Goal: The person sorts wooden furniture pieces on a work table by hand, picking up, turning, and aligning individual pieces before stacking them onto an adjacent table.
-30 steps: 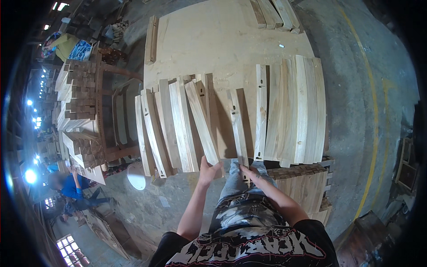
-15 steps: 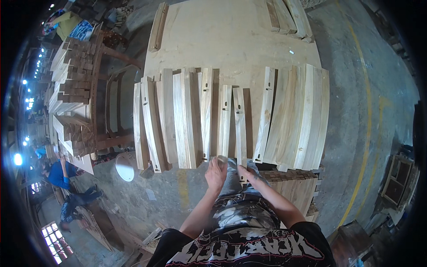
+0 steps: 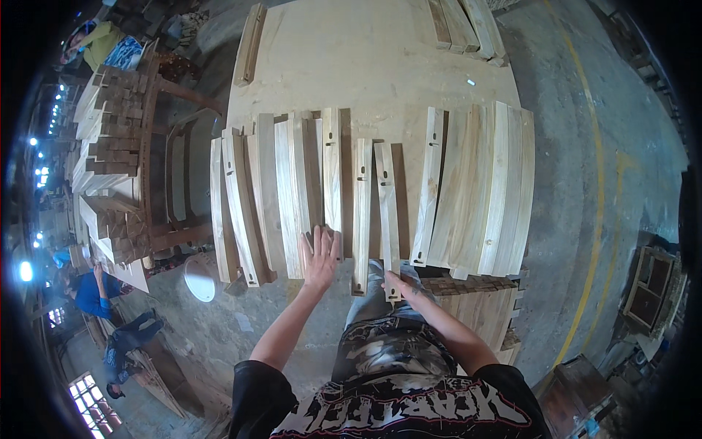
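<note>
My left hand (image 3: 320,257) lies with its fingers spread over the near end of a slotted wooden strip (image 3: 332,164). A second slotted strip (image 3: 361,212) rests to its right, its near end jutting past the table edge. At the near end of a third slotted strip (image 3: 387,212), my right hand (image 3: 404,287) has its thumb against the side; the other fingers are mostly hidden, and the hand appears to grip it. Another slotted strip (image 3: 429,186) leans at a slight angle farther right.
Plain wooden strips (image 3: 504,190) lie side by side at the table's right, with more strips (image 3: 241,205) at the left. The tabletop (image 3: 329,58) carries further pieces at its far corners. A white round container (image 3: 199,278) and stacked timber (image 3: 117,146) stand left; people work beyond.
My left hand has let go of the second slotted strip and moved left, fingers opening over the neighbouring one. That second strip has come nearer to me. My right hand stays by its strip.
</note>
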